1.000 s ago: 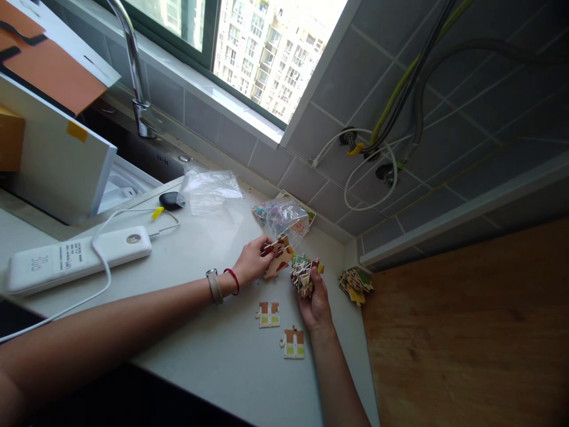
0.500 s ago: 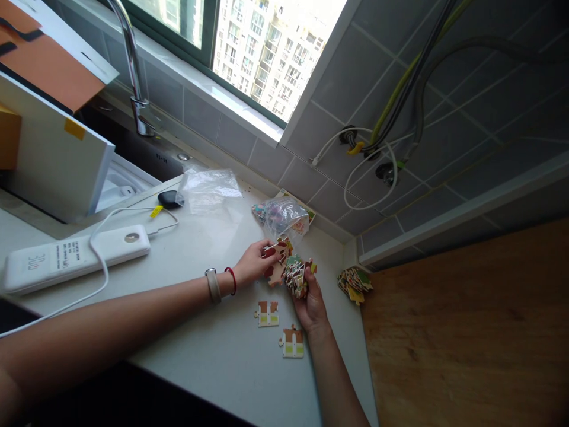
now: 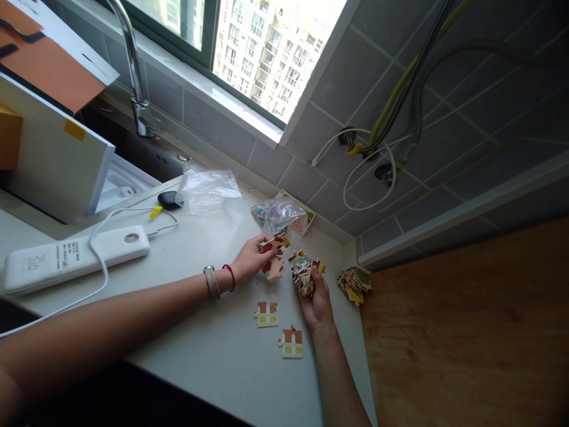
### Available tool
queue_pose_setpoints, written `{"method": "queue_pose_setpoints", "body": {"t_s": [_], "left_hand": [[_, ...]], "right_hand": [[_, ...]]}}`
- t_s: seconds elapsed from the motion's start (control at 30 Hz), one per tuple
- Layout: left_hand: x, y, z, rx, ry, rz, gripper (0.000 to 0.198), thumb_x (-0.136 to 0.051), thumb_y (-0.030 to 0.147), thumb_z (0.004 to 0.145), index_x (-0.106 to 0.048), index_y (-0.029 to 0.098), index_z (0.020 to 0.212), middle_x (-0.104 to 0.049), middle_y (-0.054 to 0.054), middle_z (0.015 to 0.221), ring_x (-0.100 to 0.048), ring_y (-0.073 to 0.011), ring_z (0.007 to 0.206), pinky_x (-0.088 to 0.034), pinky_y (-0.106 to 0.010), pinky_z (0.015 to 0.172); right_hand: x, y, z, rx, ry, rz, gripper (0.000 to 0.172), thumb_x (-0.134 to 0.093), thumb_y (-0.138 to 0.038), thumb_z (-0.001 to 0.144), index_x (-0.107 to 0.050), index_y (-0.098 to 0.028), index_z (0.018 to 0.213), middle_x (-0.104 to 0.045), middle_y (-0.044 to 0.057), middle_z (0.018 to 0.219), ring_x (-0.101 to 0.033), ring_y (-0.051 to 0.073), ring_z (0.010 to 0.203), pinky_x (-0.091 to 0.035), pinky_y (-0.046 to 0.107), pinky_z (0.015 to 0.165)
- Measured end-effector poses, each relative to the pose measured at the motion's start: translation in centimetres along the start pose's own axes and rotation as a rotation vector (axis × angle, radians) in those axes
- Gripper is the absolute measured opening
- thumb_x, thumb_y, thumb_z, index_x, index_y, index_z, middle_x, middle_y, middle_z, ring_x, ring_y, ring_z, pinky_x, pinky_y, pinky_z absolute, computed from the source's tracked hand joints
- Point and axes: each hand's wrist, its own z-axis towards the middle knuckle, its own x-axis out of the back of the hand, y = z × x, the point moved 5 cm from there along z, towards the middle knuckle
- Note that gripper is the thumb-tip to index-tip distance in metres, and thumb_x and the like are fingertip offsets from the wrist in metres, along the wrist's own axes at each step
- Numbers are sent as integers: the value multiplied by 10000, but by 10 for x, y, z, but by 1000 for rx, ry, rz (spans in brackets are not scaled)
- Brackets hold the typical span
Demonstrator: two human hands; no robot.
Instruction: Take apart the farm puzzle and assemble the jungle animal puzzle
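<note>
My left hand (image 3: 251, 258) pinches a brown-and-red jigsaw piece (image 3: 274, 259) above the white counter (image 3: 200, 332). My right hand (image 3: 316, 302) is closed around a loose stack of colourful jigsaw pieces (image 3: 304, 274), a short way to the right of my left hand. Two joined pieces (image 3: 267, 314) and another pair (image 3: 291, 343) lie flat just below my hands. A small heap of pieces (image 3: 354, 286) sits at the counter's right end. A clear bag of printed pieces (image 3: 280, 216) lies against the wall.
A flattened clear plastic bag (image 3: 208, 188), a black oval object (image 3: 169, 200) and a white power bank (image 3: 75, 259) with a white cable lie on the counter. A chrome faucet (image 3: 137, 89) and a white box (image 3: 53, 154) stand at the left. A wooden board (image 3: 462, 332) lies to the right.
My right hand and its stack have shifted slightly right, and the stack's pieces sit differently. My left hand's piece has moved a little, and the view has barely moved.
</note>
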Motion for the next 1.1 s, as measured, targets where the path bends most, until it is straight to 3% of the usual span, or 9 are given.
{"method": "queue_pose_setpoints", "body": {"t_s": [0.2, 0.33, 0.63, 0.77, 0.93, 1.0, 1.1], "left_hand": [[-8, -8, -4, 101, -156, 95, 361, -859, 370, 708, -593, 178, 858, -764, -50, 781, -743, -200, 704, -549, -253, 565], [-17, -7, -11, 35, -287, 180, 351, -802, 411, 737, -617, 176, 922, -734, -12, 741, -713, -180, 692, -526, -249, 595], [-17, -9, -12, -1, -314, 250, 302, -736, 367, 773, -645, 167, 980, -693, 11, 696, -583, -119, 541, -440, -206, 485], [-16, -6, -9, -23, -261, 189, 255, -733, 337, 800, -666, 162, 971, -694, 14, 693, -570, -101, 514, -437, -192, 472], [-1, 4, -1, -80, -31, -22, 319, -772, 395, 816, -622, 156, 965, -787, -90, 965, -564, -78, 472, -458, -211, 447], [1, 6, 0, -81, -6, -116, 384, -811, 427, 800, -614, 157, 988, -792, -115, 1014, -629, -105, 536, -500, -227, 492], [-3, 6, -2, -63, -43, -244, 467, -862, 465, 770, -614, 158, 1021, -795, -139, 1052, -744, -193, 801, -587, -288, 668]], "right_hand": [[-6, -9, -5, 38, -78, 19, 498, -921, -510, 654, -706, -270, 1034, -782, 7, 1021, -747, 197, 908, -629, 335, 765], [-21, -7, -13, 49, -168, -37, 446, -904, -490, 696, -703, -267, 1027, -778, 0, 941, -747, 199, 925, -630, 349, 830], [-18, -3, -9, 36, -145, -37, 475, -888, -531, 708, -695, -263, 1050, -792, 5, 991, -751, 215, 951, -630, 404, 888], [-10, -5, -7, 69, -99, 2, 491, -897, -501, 715, -696, -281, 1106, -791, -17, 1042, -746, 186, 981, -603, 380, 946], [-15, 0, -11, 4, -170, 14, 482, -902, -486, 722, -718, -268, 1110, -790, 27, 1147, -739, 225, 1058, -590, 395, 978], [-21, 5, -14, -28, -226, 2, 463, -898, -467, 740, -723, -261, 1116, -789, 36, 1168, -742, 224, 1050, -586, 384, 980], [-30, 11, -18, -54, -310, -15, 430, -873, -436, 790, -724, -233, 1139, -789, 62, 1173, -749, 232, 1017, -585, 379, 966]]}}
